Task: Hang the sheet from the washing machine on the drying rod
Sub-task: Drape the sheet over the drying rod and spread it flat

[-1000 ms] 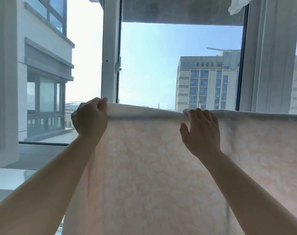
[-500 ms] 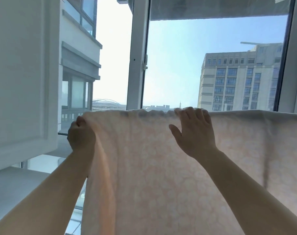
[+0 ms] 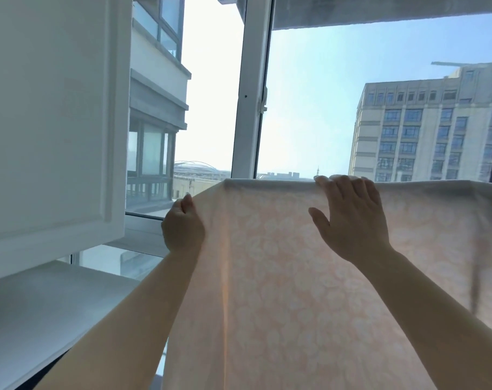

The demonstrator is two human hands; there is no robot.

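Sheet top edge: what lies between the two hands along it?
In the head view, only sheet: a smooth stretch of its folded top edge runs from the left hand to the right hand. Nothing else sits there.

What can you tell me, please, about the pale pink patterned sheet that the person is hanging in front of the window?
The pale pink patterned sheet is thin cloth with a faint whitish leaf-like print; daylight glows through it. Its top fold runs level across the view, draped over a support hidden beneath it, and it hangs down out of frame. A soft vertical crease shows near its left side. The left hand is closed on its slanting left edge; the right hand lies spread on its face, fingertips hooked over the top fold.
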